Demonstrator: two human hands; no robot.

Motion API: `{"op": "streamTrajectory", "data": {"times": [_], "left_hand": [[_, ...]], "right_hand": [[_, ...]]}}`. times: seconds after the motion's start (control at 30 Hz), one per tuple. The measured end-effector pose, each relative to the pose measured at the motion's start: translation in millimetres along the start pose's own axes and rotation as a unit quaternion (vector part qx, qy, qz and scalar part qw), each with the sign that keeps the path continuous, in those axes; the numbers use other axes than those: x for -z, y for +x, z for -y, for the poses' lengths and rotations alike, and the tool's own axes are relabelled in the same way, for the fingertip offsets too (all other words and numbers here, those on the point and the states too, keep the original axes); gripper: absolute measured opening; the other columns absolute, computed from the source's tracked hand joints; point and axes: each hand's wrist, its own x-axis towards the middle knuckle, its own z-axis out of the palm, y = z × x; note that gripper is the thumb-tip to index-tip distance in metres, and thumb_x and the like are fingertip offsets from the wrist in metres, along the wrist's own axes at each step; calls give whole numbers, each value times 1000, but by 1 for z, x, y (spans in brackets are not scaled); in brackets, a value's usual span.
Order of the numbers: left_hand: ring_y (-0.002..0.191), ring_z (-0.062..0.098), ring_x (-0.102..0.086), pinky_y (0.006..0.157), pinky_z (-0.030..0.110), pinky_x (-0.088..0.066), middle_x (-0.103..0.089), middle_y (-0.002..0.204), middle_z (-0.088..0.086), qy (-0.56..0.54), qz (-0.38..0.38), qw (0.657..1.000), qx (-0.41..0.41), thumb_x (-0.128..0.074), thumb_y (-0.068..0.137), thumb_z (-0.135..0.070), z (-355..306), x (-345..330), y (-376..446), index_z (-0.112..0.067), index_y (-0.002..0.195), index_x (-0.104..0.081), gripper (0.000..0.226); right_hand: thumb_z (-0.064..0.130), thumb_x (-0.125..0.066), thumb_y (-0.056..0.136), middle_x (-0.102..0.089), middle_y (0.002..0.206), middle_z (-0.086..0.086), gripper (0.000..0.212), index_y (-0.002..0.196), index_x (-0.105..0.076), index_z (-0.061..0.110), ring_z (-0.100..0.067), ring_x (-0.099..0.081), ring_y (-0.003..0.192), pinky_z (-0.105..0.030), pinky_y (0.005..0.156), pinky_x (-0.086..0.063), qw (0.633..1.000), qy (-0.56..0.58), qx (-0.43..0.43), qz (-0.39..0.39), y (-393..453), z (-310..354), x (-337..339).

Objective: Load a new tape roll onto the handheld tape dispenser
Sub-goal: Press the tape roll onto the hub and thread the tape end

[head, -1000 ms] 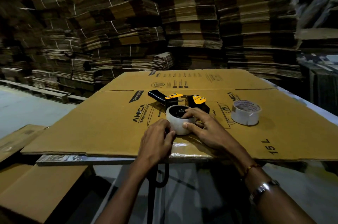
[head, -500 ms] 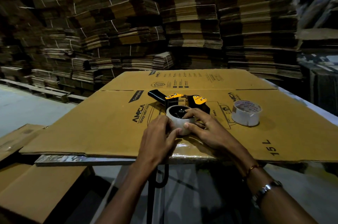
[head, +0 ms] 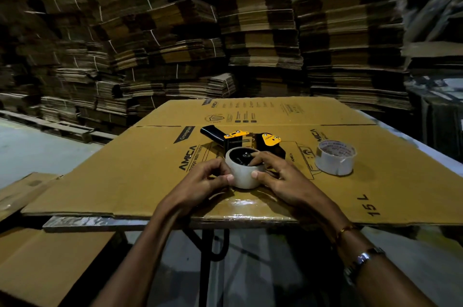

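Observation:
A black and yellow handheld tape dispenser [head: 250,140] lies flat on a flattened cardboard box [head: 140,171], handle pointing back left. A pale roll core [head: 241,176] sits over the dispenser's black hub. My left hand [head: 203,181] grips the roll's left side with thumb and fingers. My right hand [head: 280,176] holds its right side, thumb on the wall and fingers over the rim into the hub. A full roll of clear tape [head: 335,160] stands apart to the right.
The cardboard sheet overhangs a narrow metal table edge [head: 82,221]. More flat cardboard [head: 50,269] lies low at the left. Tall stacks of bundled flattened boxes [head: 175,43] fill the background. A watch and a bracelet are on my right wrist.
My left hand has closed in on the roll's left side, its thumb now pressed on the wall. The right hand's fingers stay on the rim. The dispenser has not moved.

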Motion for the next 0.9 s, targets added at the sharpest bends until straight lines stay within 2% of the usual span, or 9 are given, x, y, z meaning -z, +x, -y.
{"op": "streamTrajectory", "data": {"times": [0.17, 0.27, 0.33, 0.4, 0.5, 0.63, 0.73, 0.83, 0.9], "left_hand": [[102, 32, -65, 93, 45, -54, -68, 105, 16, -74, 33, 996, 25, -68, 86, -17, 2, 15, 0, -3, 97, -67, 19], [96, 23, -65, 84, 37, -55, -70, 97, 9, -61, -42, 997, 9, -65, 92, -14, 2, 22, 5, -7, 95, -68, 9], [92, 7, -63, 78, 27, -50, -69, 94, -2, 63, -150, 985, -55, -63, 94, -16, 1, 25, 18, -14, 94, -68, 5], [101, 2, -58, 83, 25, -47, -63, 108, -7, 211, -201, 947, -139, -62, 96, -15, -2, 30, 38, -21, 102, -66, 10], [131, 19, -42, 103, 37, -40, -47, 145, 2, 398, -169, 887, -163, -57, 99, -27, -7, 44, 73, -20, 138, -52, 40], [151, 23, -15, 121, 44, -13, -22, 164, 4, 528, -48, 847, -41, -33, 104, -47, -3, 55, 103, -20, 157, -21, 61], [148, 23, -25, 123, 45, -10, -34, 159, 4, 560, 0, 828, -17, -22, 102, -58, 10, 60, 103, -22, 154, -31, 64], [126, 21, -47, 110, 39, -29, -55, 132, 3, 570, -53, 817, -72, -5, 89, -69, 13, 63, 87, -23, 138, -53, 82], [111, 19, -52, 97, 36, -36, -58, 116, 2, 595, -86, 792, -109, -4, 89, -66, 10, 60, 71, -23, 126, -60, 80]], "right_hand": [[19, -60, 97, -50, 126, 23, 14, 107, -62, 30, 10, -47, 110, -3, 76, -44, 1000, 3, -1, 1, 0, -2, 0], [19, -61, 96, -53, 128, 19, 17, 104, -63, 34, -1, -52, 117, -17, 85, -52, 999, 35, 1, -4, 0, -5, -3], [20, -62, 96, -55, 125, 19, 18, 103, -64, 37, -5, -53, 118, -28, 92, -55, 999, 40, 3, -8, 0, -6, -4], [22, -61, 96, -55, 119, 22, 15, 102, -64, 35, -6, -55, 115, -37, 93, -56, 999, 31, 5, -24, -2, -6, -4], [23, -60, 94, -55, 112, 25, 11, 100, -63, 33, -5, -56, 107, -44, 86, -57, 997, -9, 18, -69, -4, -8, -2], [26, -59, 91, -56, 111, 19, 10, 99, -62, 32, -7, -56, 104, -46, 79, -58, 994, -32, 29, -104, -3, -15, -1], [31, -59, 89, -56, 108, 20, 10, 99, -61, 32, -5, -54, 102, -46, 76, -57, 989, -61, 34, -132, -2, -19, -1], [34, -59, 85, -57, 107, 16, 13, 98, -61, 31, -12, -55, 98, -48, 75, -54, 975, -106, 32, -193, 1, -24, 2], [35, -61, 86, -58, 109, 14, 13, 99, -60, 32, -16, -56, 97, -48, 75, -54, 968, -122, 15, -219, 3, -29, 5]]}}
